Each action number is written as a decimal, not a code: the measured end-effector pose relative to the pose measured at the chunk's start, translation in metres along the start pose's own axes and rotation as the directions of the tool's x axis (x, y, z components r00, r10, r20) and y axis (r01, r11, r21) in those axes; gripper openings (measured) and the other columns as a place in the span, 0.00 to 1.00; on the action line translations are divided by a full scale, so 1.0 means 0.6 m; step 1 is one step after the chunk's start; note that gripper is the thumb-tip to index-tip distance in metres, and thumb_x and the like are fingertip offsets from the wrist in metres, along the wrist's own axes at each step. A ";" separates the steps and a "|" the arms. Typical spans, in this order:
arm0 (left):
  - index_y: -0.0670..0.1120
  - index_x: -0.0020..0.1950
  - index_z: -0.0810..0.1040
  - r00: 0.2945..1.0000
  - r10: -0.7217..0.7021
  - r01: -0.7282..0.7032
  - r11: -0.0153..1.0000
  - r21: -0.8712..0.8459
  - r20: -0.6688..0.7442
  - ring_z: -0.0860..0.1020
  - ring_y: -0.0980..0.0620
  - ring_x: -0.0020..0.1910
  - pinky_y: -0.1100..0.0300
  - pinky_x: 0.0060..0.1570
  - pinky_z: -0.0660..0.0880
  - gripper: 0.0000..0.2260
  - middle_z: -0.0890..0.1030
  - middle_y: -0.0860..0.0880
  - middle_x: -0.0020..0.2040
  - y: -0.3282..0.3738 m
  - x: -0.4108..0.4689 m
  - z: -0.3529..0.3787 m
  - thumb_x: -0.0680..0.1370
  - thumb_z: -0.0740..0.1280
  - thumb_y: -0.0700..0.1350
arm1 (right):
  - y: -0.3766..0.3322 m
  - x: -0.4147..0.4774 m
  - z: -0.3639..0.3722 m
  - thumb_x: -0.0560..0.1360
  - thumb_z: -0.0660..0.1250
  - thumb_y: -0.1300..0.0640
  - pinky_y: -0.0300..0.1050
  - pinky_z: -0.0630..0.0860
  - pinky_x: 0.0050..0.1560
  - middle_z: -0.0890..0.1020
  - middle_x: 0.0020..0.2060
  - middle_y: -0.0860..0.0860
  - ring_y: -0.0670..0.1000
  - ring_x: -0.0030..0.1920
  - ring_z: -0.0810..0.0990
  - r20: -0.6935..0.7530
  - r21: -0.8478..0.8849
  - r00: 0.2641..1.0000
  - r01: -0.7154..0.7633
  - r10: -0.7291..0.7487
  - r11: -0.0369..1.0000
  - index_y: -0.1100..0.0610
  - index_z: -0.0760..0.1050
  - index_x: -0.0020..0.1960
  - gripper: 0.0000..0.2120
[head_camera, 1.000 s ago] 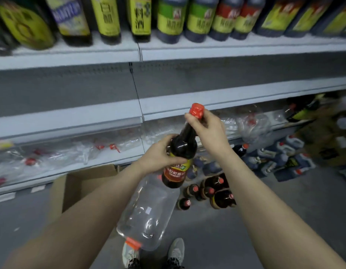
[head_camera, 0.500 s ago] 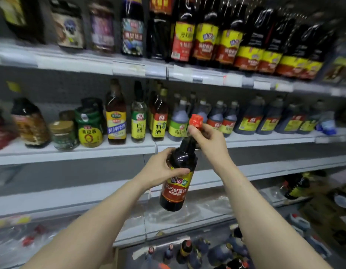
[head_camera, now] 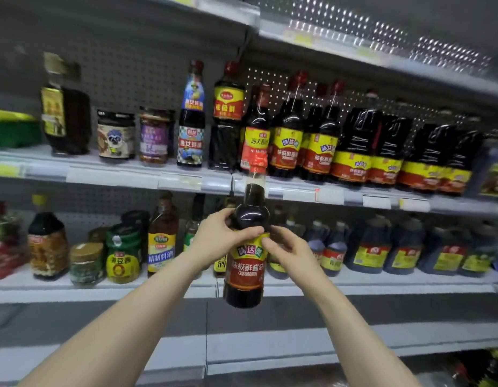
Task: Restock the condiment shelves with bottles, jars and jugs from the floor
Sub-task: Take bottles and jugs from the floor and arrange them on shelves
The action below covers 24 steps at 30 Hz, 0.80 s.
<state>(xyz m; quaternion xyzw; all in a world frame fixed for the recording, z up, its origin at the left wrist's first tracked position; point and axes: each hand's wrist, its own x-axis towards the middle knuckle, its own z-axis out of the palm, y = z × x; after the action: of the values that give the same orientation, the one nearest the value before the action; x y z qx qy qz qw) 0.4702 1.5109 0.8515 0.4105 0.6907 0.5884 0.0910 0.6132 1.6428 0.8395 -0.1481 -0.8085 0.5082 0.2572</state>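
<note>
A dark soy sauce bottle (head_camera: 246,270) with a red cap and a yellow and red label stands upright in the air before the shelves. My left hand (head_camera: 218,237) grips its shoulder from the left, thumb across the front. My right hand (head_camera: 288,251) holds the body from the right at label height, fingers curled round it. Matching bottles (head_camera: 288,141) stand in a row on the upper shelf (head_camera: 180,181), just above and right of the cap.
The upper shelf also carries jars (head_camera: 116,135) and tall bottles at left and big dark jugs (head_camera: 353,146) at right. The lower shelf (head_camera: 74,290) holds jars, bottles and blue-grey jugs (head_camera: 366,245). Bare shelf boards run below.
My right hand has left the red cap and now holds the bottle's body. The bottle has come up from near the floor to shelf height, and my view has tilted upward.
</note>
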 end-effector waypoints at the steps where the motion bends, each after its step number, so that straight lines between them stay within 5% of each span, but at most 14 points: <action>1: 0.60 0.52 0.79 1.000 0.010 -0.010 1.000 0.013 -0.015 0.82 0.63 0.46 0.62 0.47 0.79 0.25 0.84 0.59 0.48 0.013 0.016 0.006 0.59 0.75 0.68 | 0.002 0.010 -0.011 0.76 0.72 0.47 0.36 0.79 0.52 0.83 0.55 0.39 0.40 0.57 0.81 0.039 -0.002 0.999 0.008 -0.008 1.000 0.38 0.75 0.60 0.14; 7: 0.57 0.51 0.80 0.998 0.022 -0.022 1.000 0.000 -0.051 0.84 0.56 0.45 0.52 0.51 0.81 0.21 0.86 0.55 0.45 0.063 0.081 0.039 0.63 0.78 0.62 | 0.001 0.059 -0.049 0.66 0.80 0.43 0.31 0.77 0.47 0.84 0.52 0.39 0.36 0.52 0.81 0.033 -0.089 0.997 0.071 -0.068 0.994 0.43 0.74 0.64 0.29; 10: 0.55 0.51 0.81 0.999 0.028 -0.029 0.999 -0.045 -0.017 0.85 0.55 0.44 0.52 0.50 0.82 0.19 0.86 0.54 0.44 0.087 0.107 0.051 0.65 0.79 0.59 | 0.000 0.081 -0.069 0.61 0.80 0.37 0.38 0.79 0.53 0.84 0.53 0.39 0.38 0.53 0.82 0.028 -0.090 0.996 0.090 -0.088 0.992 0.42 0.74 0.64 0.34; 16: 0.51 0.58 0.80 0.995 -0.008 0.020 0.992 -0.122 0.097 0.84 0.55 0.49 0.63 0.42 0.80 0.21 0.86 0.53 0.50 0.112 0.128 0.059 0.71 0.71 0.62 | 0.001 0.105 -0.102 0.59 0.78 0.35 0.40 0.80 0.51 0.84 0.51 0.39 0.38 0.50 0.82 0.024 -0.090 0.996 0.085 -0.083 0.992 0.40 0.74 0.60 0.32; 24: 0.51 0.65 0.77 0.972 0.033 0.011 0.983 -0.185 0.232 0.83 0.53 0.55 0.55 0.55 0.80 0.22 0.84 0.50 0.57 0.116 0.123 0.074 0.73 0.72 0.55 | -0.002 0.073 -0.110 0.59 0.78 0.36 0.37 0.78 0.50 0.83 0.52 0.39 0.37 0.51 0.81 -0.094 -0.080 0.992 0.078 -0.085 0.994 0.41 0.73 0.63 0.35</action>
<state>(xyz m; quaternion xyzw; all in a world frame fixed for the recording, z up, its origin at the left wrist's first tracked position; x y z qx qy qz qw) 0.4815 1.5914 0.9264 0.4706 0.6153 0.5978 0.2062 0.6149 1.7135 0.8756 -0.1491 -0.8192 0.4583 0.3110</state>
